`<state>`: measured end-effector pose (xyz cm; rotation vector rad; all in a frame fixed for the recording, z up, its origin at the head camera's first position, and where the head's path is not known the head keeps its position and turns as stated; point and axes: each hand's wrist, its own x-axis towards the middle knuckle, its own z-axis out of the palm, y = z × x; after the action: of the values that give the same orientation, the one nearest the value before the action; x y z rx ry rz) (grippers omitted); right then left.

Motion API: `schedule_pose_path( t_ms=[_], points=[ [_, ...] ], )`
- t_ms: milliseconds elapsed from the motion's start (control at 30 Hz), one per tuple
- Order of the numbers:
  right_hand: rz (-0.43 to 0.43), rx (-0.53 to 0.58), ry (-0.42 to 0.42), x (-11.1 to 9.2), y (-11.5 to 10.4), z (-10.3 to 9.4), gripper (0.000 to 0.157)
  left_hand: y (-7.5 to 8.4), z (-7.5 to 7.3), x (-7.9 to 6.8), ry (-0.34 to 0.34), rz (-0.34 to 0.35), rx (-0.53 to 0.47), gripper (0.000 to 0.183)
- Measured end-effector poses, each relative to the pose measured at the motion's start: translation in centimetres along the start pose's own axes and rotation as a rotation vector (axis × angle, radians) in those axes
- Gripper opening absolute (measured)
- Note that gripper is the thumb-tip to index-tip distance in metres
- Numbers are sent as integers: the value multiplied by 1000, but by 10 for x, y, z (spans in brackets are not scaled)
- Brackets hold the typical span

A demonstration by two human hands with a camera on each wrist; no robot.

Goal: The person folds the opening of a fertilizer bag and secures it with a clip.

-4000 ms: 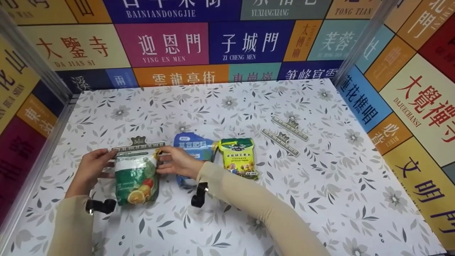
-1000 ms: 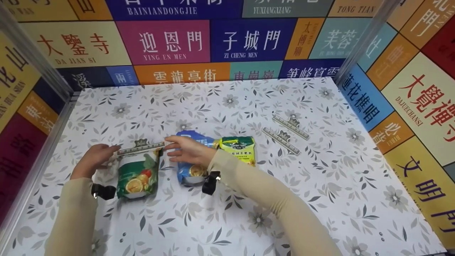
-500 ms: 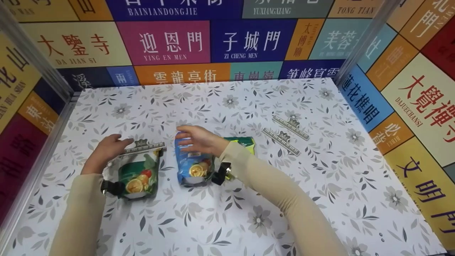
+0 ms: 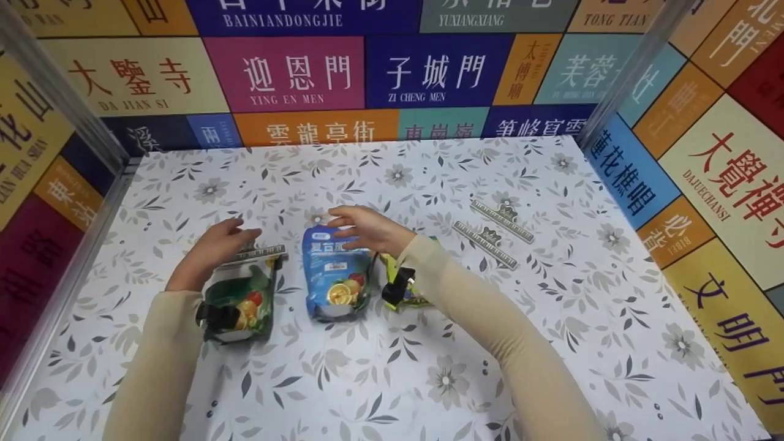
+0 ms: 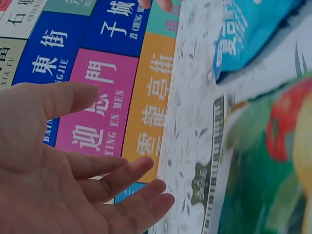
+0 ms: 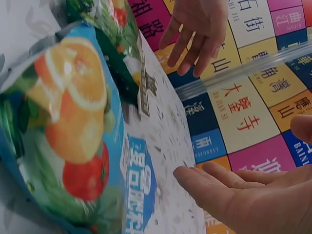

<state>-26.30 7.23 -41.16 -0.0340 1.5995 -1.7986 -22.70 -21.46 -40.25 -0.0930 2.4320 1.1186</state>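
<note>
My left hand (image 4: 219, 248) hovers over the upper left of the green bag (image 4: 258, 300), its fingers relaxed and holding nothing. A piano-keyboard-patterned clip (image 4: 269, 251) spans that bag's top edge, partly covered by the hand in the head view; its crest (image 5: 200, 183) shows in the left wrist view. My right hand (image 4: 375, 228) is above the top of the blue fertilizer bag (image 4: 327, 275), fingers loosely extended with nothing in them. In the right wrist view the blue bag's fruit print (image 6: 78, 112) fills the left side. The yellow-green bag (image 4: 421, 301) lies mostly hidden beneath my right wrist.
Two more keyboard-patterned clips, a nearer one (image 4: 485, 245) and a farther one (image 4: 502, 220), lie slanted on the right of the flowered table (image 4: 343, 386). Panels with printed characters (image 4: 294, 73) wall off the back and sides.
Both hands held the green bag with its clip at first. They have since let go and moved right and farther back, the right one over the blue bag. The green bag now rests on the table.
</note>
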Motion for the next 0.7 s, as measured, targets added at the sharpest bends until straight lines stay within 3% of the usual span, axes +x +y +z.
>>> schedule_pose_path(
  t_ms=[200, 467, 700],
  points=[
    [21, -35, 39, 0, -3, -16, 57, 10, 9, 5, -21, 18, -37, 81],
    [26, -93, 79, 4, -2, -35, 55, 19, 27, 19, -13, -30, -127, 80],
    [30, -157, 96, 5, 3, -46, 55, 23, 38, 29, -19, -46, -108, 78]
  ],
)
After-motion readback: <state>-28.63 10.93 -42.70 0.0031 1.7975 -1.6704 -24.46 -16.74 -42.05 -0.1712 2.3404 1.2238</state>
